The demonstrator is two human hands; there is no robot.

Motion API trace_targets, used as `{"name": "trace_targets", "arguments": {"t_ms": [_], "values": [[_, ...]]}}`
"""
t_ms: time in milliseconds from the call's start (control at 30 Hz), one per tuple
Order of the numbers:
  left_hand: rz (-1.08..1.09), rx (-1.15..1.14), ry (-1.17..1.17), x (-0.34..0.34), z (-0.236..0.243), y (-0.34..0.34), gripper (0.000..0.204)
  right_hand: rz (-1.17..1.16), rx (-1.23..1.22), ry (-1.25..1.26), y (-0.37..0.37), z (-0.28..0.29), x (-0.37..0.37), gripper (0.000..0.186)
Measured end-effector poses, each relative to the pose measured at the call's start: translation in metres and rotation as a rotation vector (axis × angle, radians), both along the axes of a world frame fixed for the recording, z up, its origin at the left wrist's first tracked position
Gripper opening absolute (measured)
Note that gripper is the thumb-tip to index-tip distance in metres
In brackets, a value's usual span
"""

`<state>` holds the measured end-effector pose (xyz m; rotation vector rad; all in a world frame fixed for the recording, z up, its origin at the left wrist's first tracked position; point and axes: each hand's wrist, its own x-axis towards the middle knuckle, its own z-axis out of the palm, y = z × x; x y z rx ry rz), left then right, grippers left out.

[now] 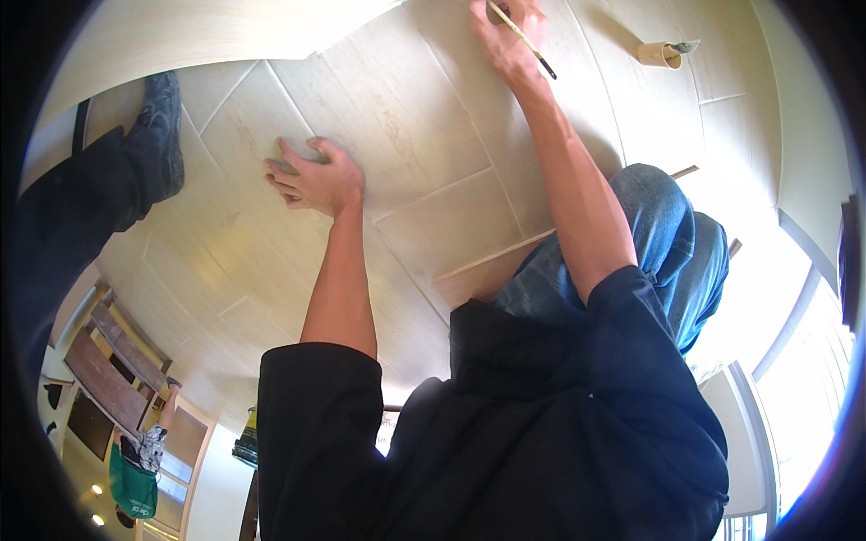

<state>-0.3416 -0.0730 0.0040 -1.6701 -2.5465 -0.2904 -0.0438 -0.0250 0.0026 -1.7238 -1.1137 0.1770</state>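
My right hand [507, 34] is at the top edge of the head view, its fingers closed round a thin paintbrush [523, 41]. The brush has a pale handle with a dark end that points down toward my forearm; its other end is hidden in my grip. My left hand [320, 180] rests on the light wood-look tile floor [433, 203], palm down and fingers apart, holding nothing. Near the upper right, a small tan cup [657, 56] with a brush [685, 46] in it stands on the floor.
A pale panel or wall edge [207, 36] borders the upper left. Another person's dark shoe [158, 135] and trouser leg are at the left. A wooden board [487, 270] lies by my jeans-clad knees [649, 216]. Farther off are a person in green [133, 482] and brown wooden furniture [113, 361].
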Motion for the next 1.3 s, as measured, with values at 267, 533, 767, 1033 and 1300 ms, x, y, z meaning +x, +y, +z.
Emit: {"name": "trace_targets", "arguments": {"t_ms": [267, 533, 767, 1033, 1300], "values": [[-0.004, -0.006, 0.008, -0.0003, 0.0006, 0.0001, 0.060, -0.121, 0.038, 0.049, 0.0014, 0.0010, -0.0023, 0.014], [0.000, 0.000, 0.002, -0.0006, -0.0009, -0.0002, 0.060, -0.032, 0.051, -0.010, 0.0003, 0.0025, 0.0027, 0.015], [-0.008, -0.002, 0.016, -0.0018, -0.0013, 0.0000, 0.060, -0.036, -0.009, 0.019, -0.0006, -0.0004, 0.0022, 0.013], [-0.007, -0.002, 0.011, -0.0012, -0.0006, -0.0002, 0.060, -0.145, 0.041, -0.029, 0.0034, 0.0003, 0.0002, 0.014], [-0.006, -0.004, 0.002, -0.0004, 0.0006, -0.0001, 0.060, -0.027, 0.002, -0.004, 0.0007, 0.0009, 0.0025, 0.015]]}}
